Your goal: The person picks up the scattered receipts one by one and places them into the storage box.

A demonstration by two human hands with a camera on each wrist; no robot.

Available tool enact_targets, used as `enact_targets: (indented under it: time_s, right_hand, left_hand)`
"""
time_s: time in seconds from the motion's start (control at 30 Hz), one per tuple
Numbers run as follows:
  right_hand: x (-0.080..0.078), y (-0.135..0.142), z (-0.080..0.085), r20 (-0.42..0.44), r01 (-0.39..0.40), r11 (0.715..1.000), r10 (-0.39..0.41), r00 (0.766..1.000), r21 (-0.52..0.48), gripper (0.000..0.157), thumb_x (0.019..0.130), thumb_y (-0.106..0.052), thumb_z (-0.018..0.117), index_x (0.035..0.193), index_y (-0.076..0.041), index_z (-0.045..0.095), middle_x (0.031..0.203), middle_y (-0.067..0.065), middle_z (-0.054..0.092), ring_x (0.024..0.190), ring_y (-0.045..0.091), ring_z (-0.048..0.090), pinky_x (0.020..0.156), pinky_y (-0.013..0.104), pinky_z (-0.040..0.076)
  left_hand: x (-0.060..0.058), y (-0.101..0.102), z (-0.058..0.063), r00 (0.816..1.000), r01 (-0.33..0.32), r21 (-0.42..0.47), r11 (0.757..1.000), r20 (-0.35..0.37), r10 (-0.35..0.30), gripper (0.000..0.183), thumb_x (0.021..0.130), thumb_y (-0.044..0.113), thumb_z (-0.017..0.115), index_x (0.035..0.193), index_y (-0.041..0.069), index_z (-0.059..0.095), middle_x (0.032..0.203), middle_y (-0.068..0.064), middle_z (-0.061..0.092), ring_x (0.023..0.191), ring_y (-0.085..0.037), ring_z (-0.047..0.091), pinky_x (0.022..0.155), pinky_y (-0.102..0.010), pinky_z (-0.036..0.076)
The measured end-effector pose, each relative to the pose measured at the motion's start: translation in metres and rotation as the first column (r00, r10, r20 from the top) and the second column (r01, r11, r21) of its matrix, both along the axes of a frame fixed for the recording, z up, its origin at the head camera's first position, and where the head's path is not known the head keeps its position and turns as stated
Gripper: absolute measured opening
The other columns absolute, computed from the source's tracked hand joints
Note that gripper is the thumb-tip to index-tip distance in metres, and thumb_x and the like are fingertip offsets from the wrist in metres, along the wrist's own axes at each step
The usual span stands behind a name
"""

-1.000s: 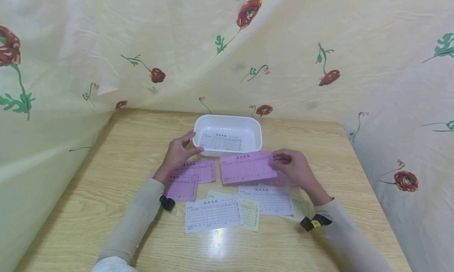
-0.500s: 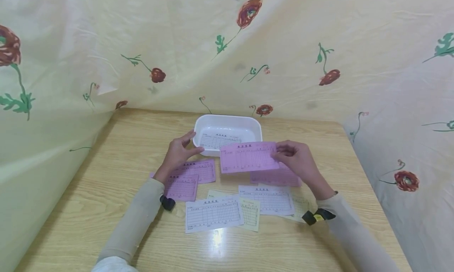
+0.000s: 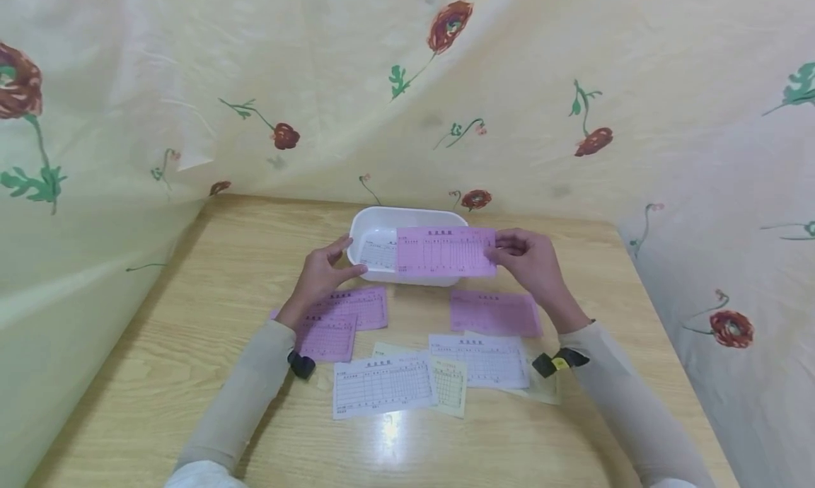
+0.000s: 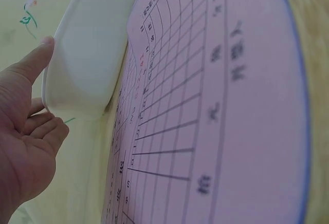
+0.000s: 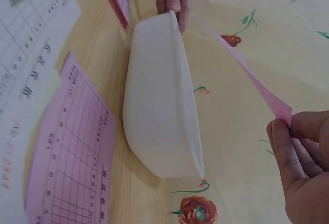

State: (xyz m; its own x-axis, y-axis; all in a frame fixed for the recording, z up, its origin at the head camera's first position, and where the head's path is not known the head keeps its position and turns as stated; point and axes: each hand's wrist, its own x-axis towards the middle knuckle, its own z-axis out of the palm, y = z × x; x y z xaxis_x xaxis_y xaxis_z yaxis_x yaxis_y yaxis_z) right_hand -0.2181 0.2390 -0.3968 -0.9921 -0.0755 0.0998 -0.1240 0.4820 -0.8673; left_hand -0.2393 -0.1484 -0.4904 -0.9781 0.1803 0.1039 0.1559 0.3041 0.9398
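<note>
My right hand [image 3: 533,267] pinches a pink printed form slip [image 3: 439,252] by its right edge. The slip is raised over the white plastic tub [image 5: 157,100] and covers its right part in the head view. Thumb and finger grip the slip's corner in the right wrist view. At the tub's left end, my left hand [image 3: 320,272] holds the rim between thumb and fingers. A white form slip [image 3: 378,253] lies inside the tub, partly hidden behind the raised pink one.
Two pink slips [image 3: 327,338] overlap beside my left forearm, and another pink slip [image 3: 495,314] lies front right of the tub. White slips [image 3: 384,385] partly cover yellow slips [image 3: 451,389] nearer the front. A flowered cloth [image 3: 356,85] hangs behind the wooden table [image 3: 242,233].
My right hand has lifted the pink slip up and away from the one under it, moving it forward over the tub. The left hand has stayed on the tub's rim.
</note>
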Motion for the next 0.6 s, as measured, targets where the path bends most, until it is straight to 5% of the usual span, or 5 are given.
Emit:
enact_targets:
  time_s: [0.6]
  right_hand:
    - [-0.047,-0.023,-0.018,0.088,0.054,0.981,-0.038,0.995,-0.185,0.040,0.090,-0.006,0.078,0.127,0.004,0.065,0.112,0.017,0.070,0.090,0.011,0.070,0.084,0.022,0.063]
  left_hand:
    - [0.000,0.000,0.002,1.000,0.001,-0.010,1.000,-0.009,-0.001,0.078,0.085,0.023,0.085,0.149,0.000,0.047,0.162,-0.014,0.036,0.151,-0.024,0.033,0.122,-0.036,0.038]
